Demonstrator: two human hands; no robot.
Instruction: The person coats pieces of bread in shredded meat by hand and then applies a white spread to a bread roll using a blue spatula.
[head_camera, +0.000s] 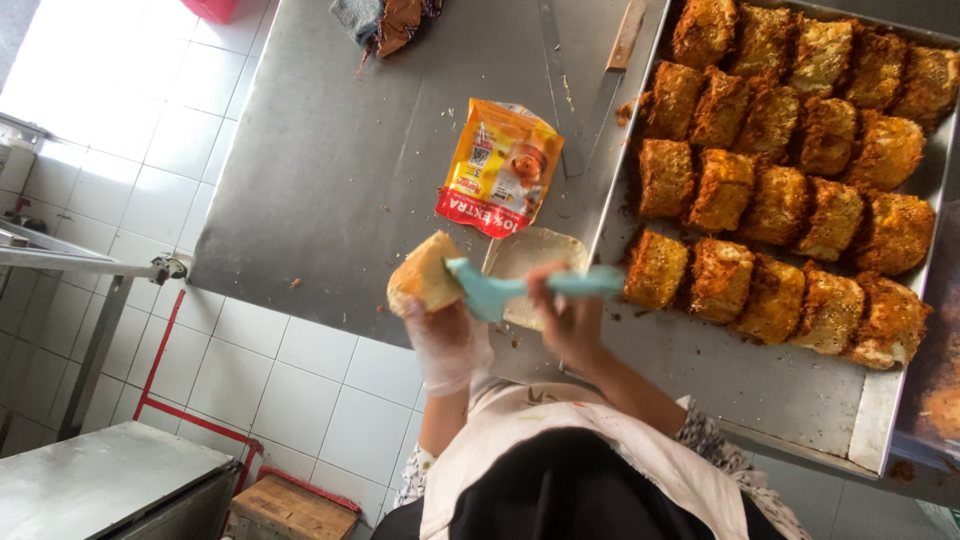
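A: Which way does the spatula (520, 286) lie?

B: Its long axis runs nearly level across the view. The broad blade end points toward the bun (424, 272), and the handle end reaches toward the tray (880, 420). The blade tip touches the bun's edge.

A: How does it look?

B: Pale blue, soft-looking, with a flat curved blade that widens at the bun end. The handle is blurred, so its outline is hard to read.

A: And the bun?

B: Golden-brown crust, pale cut side, held above the tabletop (340, 170) near its front edge. Just beyond it lies a round pale disc (535, 255) on the tabletop, beside an orange and red sauce pouch (500, 168).

A: The hands?

B: The left hand (446, 340) wears a thin clear glove and cups the bun from beneath, fingers curled up around it, forearm rising from the apron (560, 450). The right hand (566, 318) is bare and wrapped about the middle of the spatula, fingers folded over the handle, wrist bent toward the bun.

A: What's in the tray?

B: Rows of buns crusted with reddish-brown floss (770, 180), packed side by side, with a bare strip of metal along the near edge. A knife (625, 35) lies on the tabletop just beside the tray's far corner.
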